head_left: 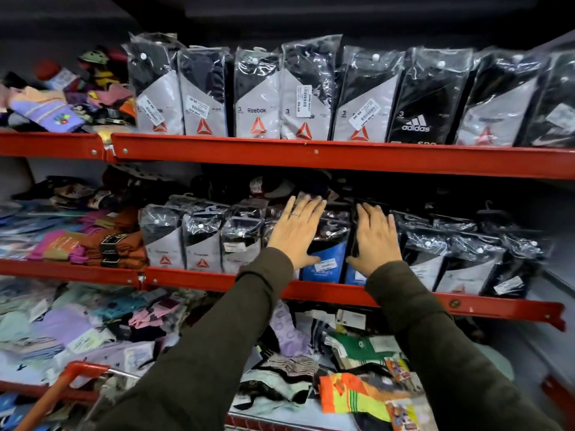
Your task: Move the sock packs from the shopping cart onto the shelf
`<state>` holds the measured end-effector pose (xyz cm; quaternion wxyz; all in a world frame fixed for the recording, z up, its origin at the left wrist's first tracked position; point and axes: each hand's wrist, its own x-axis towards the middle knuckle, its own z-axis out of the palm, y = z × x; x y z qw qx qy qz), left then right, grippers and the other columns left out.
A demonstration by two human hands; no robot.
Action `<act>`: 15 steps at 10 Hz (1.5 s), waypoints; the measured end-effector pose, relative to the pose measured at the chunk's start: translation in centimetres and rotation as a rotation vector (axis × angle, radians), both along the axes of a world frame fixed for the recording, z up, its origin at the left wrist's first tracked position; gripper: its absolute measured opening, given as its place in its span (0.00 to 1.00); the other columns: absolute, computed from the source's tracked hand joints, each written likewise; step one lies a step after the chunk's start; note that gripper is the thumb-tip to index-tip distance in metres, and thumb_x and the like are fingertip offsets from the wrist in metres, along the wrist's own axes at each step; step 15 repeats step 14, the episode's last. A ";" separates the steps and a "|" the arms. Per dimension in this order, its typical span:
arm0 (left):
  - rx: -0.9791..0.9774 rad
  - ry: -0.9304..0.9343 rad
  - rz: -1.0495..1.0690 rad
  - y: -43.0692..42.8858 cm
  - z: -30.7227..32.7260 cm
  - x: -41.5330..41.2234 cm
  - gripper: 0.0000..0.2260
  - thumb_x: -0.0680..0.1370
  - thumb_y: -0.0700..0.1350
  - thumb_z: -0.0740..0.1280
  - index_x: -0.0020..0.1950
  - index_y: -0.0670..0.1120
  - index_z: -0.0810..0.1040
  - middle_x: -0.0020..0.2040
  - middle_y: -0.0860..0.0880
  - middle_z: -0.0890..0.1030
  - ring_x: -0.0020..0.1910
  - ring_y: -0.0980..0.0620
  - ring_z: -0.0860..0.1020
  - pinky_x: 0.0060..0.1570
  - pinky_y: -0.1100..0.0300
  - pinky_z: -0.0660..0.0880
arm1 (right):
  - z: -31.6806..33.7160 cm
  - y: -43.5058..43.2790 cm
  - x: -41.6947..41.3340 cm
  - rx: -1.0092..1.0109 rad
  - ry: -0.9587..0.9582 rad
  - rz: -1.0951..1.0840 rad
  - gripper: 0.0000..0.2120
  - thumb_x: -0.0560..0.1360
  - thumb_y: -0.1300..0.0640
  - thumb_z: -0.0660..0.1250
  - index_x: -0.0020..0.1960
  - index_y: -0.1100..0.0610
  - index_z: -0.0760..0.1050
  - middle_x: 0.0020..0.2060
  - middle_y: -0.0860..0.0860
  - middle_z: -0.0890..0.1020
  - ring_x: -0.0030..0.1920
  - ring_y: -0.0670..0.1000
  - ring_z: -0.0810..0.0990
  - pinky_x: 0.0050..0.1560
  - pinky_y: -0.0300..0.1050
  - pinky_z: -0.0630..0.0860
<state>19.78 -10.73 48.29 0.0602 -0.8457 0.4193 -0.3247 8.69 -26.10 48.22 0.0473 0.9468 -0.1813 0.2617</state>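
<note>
Both hands are flat against the upright row of sock packs on the middle shelf (311, 293), fingers spread and extended, clamped on nothing. The left hand (297, 233) presses its palm on a black pack at the left side of the gap, a ring showing on one finger. The right hand (378, 239) lies flat on the neighbouring pack just to the right.

Between the two hands stands the blue-labelled sock pack (326, 264), its long axis upright, leaning back slightly with the rest of the row. It sits directly between the thumbs, touching or nearly touching both palms. Judging by this, the hands are squaring the pack into line, pushing it away from the body toward the back of the shelf.

The left hand is the nearer to the blue label's visible face. The right hand covers the edge of a second blue pack (353, 276) just under its wrist.

The orange-red shopping cart handle (84, 370) lies well below and left of the left forearm. Whether more packs remain in it cannot be told.
</note>
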 end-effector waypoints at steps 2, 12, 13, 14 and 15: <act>0.132 0.107 0.016 -5.1 -1.3 -0.5 0.52 0.74 0.60 0.73 0.82 0.40 0.43 0.83 0.42 0.51 0.82 0.42 0.51 0.81 0.45 0.45 | -1.7 -2.7 -0.6 -0.067 0.090 -0.019 0.47 0.72 0.45 0.72 0.80 0.62 0.51 0.78 0.57 0.60 0.80 0.56 0.56 0.81 0.55 0.46; -0.217 0.193 -0.016 -3.9 -2.5 -3.9 0.46 0.74 0.51 0.76 0.81 0.42 0.50 0.81 0.44 0.57 0.81 0.45 0.53 0.82 0.51 0.44 | -1.3 -2.6 -1.2 -0.171 0.089 0.059 0.50 0.73 0.43 0.72 0.81 0.61 0.47 0.80 0.56 0.57 0.81 0.57 0.52 0.82 0.55 0.46; -0.243 0.143 -0.038 -2.2 -1.8 -4.2 0.45 0.76 0.54 0.73 0.82 0.43 0.49 0.82 0.45 0.56 0.82 0.45 0.51 0.82 0.50 0.45 | -0.5 -2.0 -2.4 -0.152 -0.038 0.124 0.43 0.75 0.45 0.70 0.81 0.59 0.52 0.78 0.56 0.61 0.80 0.57 0.56 0.81 0.54 0.50; -0.311 0.098 -0.046 -0.5 0.2 -4.9 0.44 0.77 0.58 0.71 0.82 0.44 0.49 0.81 0.46 0.57 0.82 0.45 0.50 0.82 0.49 0.45 | 1.2 -0.8 -3.5 -0.158 -0.223 0.142 0.36 0.75 0.48 0.69 0.78 0.58 0.60 0.73 0.55 0.68 0.76 0.56 0.65 0.79 0.54 0.59; -0.311 0.098 -0.046 -0.5 0.2 -4.9 0.44 0.77 0.58 0.71 0.82 0.44 0.49 0.81 0.46 0.57 0.82 0.45 0.50 0.82 0.49 0.45 | 1.2 -0.8 -3.5 -0.158 -0.223 0.142 0.36 0.75 0.48 0.69 0.78 0.58 0.60 0.73 0.55 0.68 0.76 0.56 0.65 0.79 0.54 0.59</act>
